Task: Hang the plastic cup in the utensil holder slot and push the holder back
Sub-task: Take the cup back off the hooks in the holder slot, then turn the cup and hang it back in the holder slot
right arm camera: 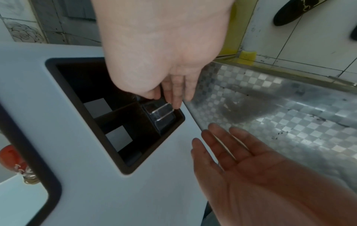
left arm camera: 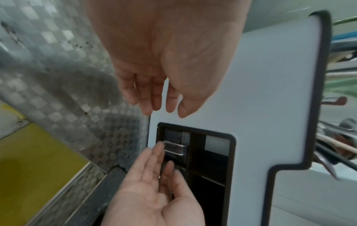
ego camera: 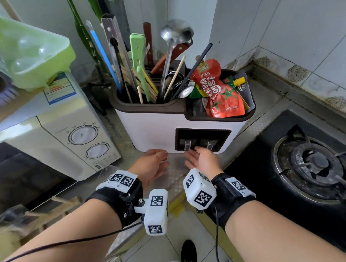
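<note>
The white utensil holder (ego camera: 153, 128) with a brown rim stands in the counter corner. Its front has a dark recessed slot (ego camera: 202, 139). Two clear plastic cups hang inside it, one left (ego camera: 187, 145) and one right (ego camera: 209, 145). My right hand (ego camera: 200, 159) reaches flat to the slot, and its straight fingertips (right arm camera: 174, 100) touch the left clear cup (right arm camera: 160, 113). My left hand (ego camera: 155, 162) is flat too, fingertips (left arm camera: 146, 107) at the holder's lower front face, left of the slot. Neither hand holds anything.
A microwave (ego camera: 70, 142) stands close on the left and a black gas hob (ego camera: 313, 166) on the right. Tiled walls close in behind the holder. Several utensils and a red sauce pouch (ego camera: 220, 90) stick out of its top. The counter (ego camera: 171, 178) is patterned steel.
</note>
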